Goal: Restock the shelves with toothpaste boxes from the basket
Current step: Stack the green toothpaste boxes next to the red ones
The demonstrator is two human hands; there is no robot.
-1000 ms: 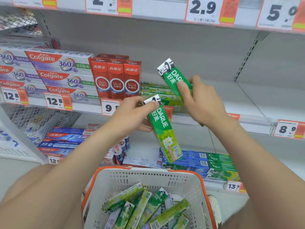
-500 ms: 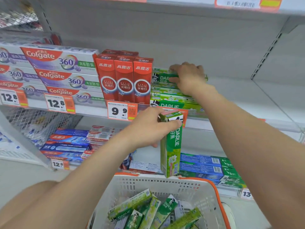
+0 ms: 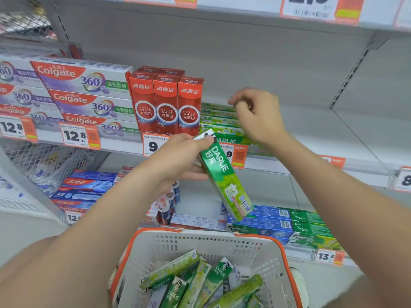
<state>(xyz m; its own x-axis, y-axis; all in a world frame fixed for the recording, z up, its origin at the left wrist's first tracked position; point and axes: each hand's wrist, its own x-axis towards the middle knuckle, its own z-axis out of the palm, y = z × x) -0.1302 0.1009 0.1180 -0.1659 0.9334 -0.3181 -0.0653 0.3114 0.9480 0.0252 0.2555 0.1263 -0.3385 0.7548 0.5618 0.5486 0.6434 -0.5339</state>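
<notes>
Shop aisle, grey metal shelving with orange-and-white price tags along each shelf edge.

Middle shelf (image 3: 311,121): mostly bare to the right of the right hand; left of it, a low stack of green Darlie boxes (image 3: 219,123), then three upright red Optic White boxes (image 3: 166,103), then stacked Colgate 360 boxes (image 3: 89,94).

Lower shelf, below both hands: blue and green boxes (image 3: 278,221) laid flat, further blue and red boxes to the left.

Basket (image 3: 222,238), white with orange rim, directly beneath the hands: holds a loose heap of green toothpaste boxes (image 3: 200,278), count unclear, several at least.

Progress, as judged: restocking is under way but early. A few green boxes already sit on the shelf stack; one is in hand; the heap in the basket remains, and the shelf has plenty of room left.

Left hand (image 3: 178,158): grip closed on one Darlie box (image 3: 222,176), thumb and fingers pinching its upper end. The box hangs tilted, lower end pointing down and right toward the basket, in front of the shelf edge and below the green stack.

Right hand (image 3: 255,114): grip loosely curled, fingers half bent, holding nothing. It hovers at the top right of the green stack; whether the fingertips touch the uppermost box cannot be told.

Next item, as judged: the held box goes onto the green stack, needing to be turned flat first.
</notes>
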